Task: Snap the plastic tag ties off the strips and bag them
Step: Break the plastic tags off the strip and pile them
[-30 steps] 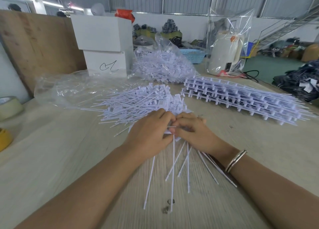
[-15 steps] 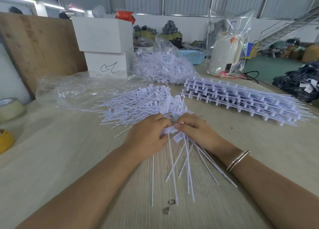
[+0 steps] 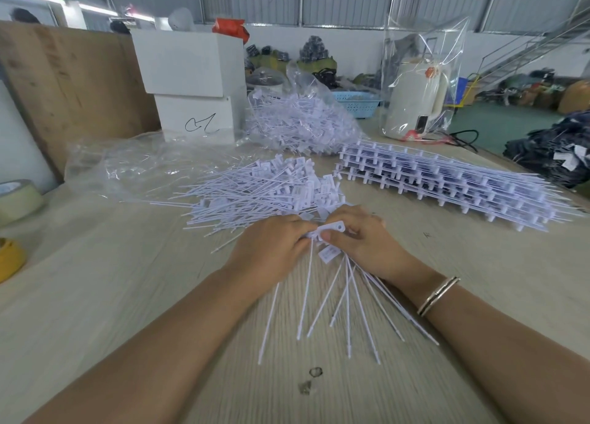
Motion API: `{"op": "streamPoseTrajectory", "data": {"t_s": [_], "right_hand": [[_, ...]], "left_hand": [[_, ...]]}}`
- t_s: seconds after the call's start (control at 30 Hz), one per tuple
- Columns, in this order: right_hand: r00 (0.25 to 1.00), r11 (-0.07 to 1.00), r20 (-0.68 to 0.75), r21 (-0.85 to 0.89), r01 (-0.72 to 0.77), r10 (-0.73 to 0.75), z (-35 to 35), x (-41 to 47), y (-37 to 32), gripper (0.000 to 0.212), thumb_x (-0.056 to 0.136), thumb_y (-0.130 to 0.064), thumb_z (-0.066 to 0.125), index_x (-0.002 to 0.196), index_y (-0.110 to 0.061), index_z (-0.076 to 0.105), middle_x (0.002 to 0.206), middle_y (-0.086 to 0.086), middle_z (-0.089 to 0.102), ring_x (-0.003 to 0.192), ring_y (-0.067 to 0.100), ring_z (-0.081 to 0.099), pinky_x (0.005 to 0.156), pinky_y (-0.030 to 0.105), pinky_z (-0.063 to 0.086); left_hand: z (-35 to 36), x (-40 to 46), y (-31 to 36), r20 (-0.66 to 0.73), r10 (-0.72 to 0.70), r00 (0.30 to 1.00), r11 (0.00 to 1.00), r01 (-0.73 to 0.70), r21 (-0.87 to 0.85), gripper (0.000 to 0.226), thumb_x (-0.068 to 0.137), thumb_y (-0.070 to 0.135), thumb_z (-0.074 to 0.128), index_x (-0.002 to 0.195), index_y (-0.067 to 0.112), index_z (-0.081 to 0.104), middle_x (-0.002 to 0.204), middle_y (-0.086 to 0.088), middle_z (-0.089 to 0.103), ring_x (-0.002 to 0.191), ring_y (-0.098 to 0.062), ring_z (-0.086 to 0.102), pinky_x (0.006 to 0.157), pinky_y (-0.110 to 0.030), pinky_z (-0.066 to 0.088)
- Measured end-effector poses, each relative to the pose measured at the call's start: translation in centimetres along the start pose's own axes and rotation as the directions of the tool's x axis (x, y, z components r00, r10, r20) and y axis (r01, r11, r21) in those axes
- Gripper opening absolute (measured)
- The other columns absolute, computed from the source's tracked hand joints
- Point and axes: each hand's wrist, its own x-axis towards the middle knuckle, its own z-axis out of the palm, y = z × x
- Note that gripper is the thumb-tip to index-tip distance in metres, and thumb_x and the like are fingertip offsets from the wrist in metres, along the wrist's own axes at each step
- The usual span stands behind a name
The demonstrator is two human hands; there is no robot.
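Both hands pinch one bunch of ties (image 3: 332,291): left hand (image 3: 271,248) at nine o'clock, right hand (image 3: 360,241) at three, tails fanning toward six over the table (image 3: 95,289).

The person's left hand (image 3: 271,248) and right hand (image 3: 360,241) meet at the middle of the wooden table (image 3: 95,296), both pinching a strip of white tag ties (image 3: 329,229) whose thin tails (image 3: 348,302) fan out toward the viewer. Just behind the hands lies a loose pile of separated ties (image 3: 265,187). To the right sits a stack of unbroken strips (image 3: 447,181). A clear bag filled with ties (image 3: 300,123) stands farther back, beside two stacked white boxes (image 3: 191,82), and an empty clear bag (image 3: 134,165) lies flat at the left.
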Motion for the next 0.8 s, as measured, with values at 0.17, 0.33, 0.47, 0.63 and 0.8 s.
{"op": "streamPoseTrajectory", "data": {"t_s": [0.17,0.33,0.47,0.63,0.8], "right_hand": [[0.998,0.982,-0.061,-0.19,0.019,-0.031,0.0,-0.2,-0.1,0.015,0.091,-0.029,0.058,0.092,-0.02,0.07,0.09,-0.01,0.057,0.101,0.008,0.044,0.097,0.042,0.024],[0.988,0.965,-0.107,-0.249,0.082,-0.111,0.0,-0.4,-0.2,0.013,0.091,-0.03,0.058,0.086,-0.023,0.068,0.087,-0.006,0.062,0.097,0.007,0.046,0.086,0.034,0.018],[0.988,0.965,-0.091,-0.243,0.096,-0.121,0.1,-0.3,0.1,0.014,0.09,-0.031,0.058,0.084,-0.024,0.069,0.084,-0.006,0.06,0.092,0.006,0.045,0.084,0.03,0.019],[0.976,0.992,-0.175,-0.004,0.129,-0.128,0.0,-0.1,0.0,0.012,0.089,-0.012,0.062,0.082,-0.013,0.072,0.083,0.0,0.066,0.085,0.013,0.054,0.084,0.015,0.034],[0.957,0.956,-0.278,0.293,-0.004,0.089,-0.9,0.2,0.4,0.013,0.09,-0.017,0.06,0.082,-0.024,0.068,0.084,-0.003,0.061,0.091,0.017,0.057,0.085,0.029,0.041]], "left_hand": [[0.0,0.0,-0.2,-0.011,0.014,1.0,0.999,-0.015,-0.036,0.028,0.097,0.027,0.046,0.117,0.027,0.065,0.104,0.002,0.068,0.094,-0.019,0.062,0.079,-0.038,0.047],[0.3,-0.1,-0.6,-0.097,0.02,0.995,0.981,-0.039,-0.19,0.02,0.095,0.024,0.054,0.097,0.017,0.073,0.086,0.0,0.071,0.075,-0.016,0.061,0.067,-0.025,0.04],[0.4,-0.1,-0.6,-0.101,0.051,0.994,0.973,-0.072,-0.22,0.018,0.094,0.021,0.055,0.098,0.017,0.072,0.082,-0.001,0.068,0.073,-0.015,0.058,0.063,-0.026,0.037],[0.4,-0.1,-0.2,-0.179,0.0,0.984,0.956,-0.053,-0.29,0.019,0.095,0.019,0.055,0.103,0.015,0.072,0.085,-0.003,0.07,0.076,-0.019,0.062,0.072,-0.032,0.046],[0.2,-0.1,-0.5,-0.196,-0.161,0.967,0.888,0.056,-0.456,0.023,0.093,0.019,0.058,0.113,0.021,0.069,0.098,0.004,0.071,0.076,-0.008,0.067,0.077,-0.02,0.05]]}}
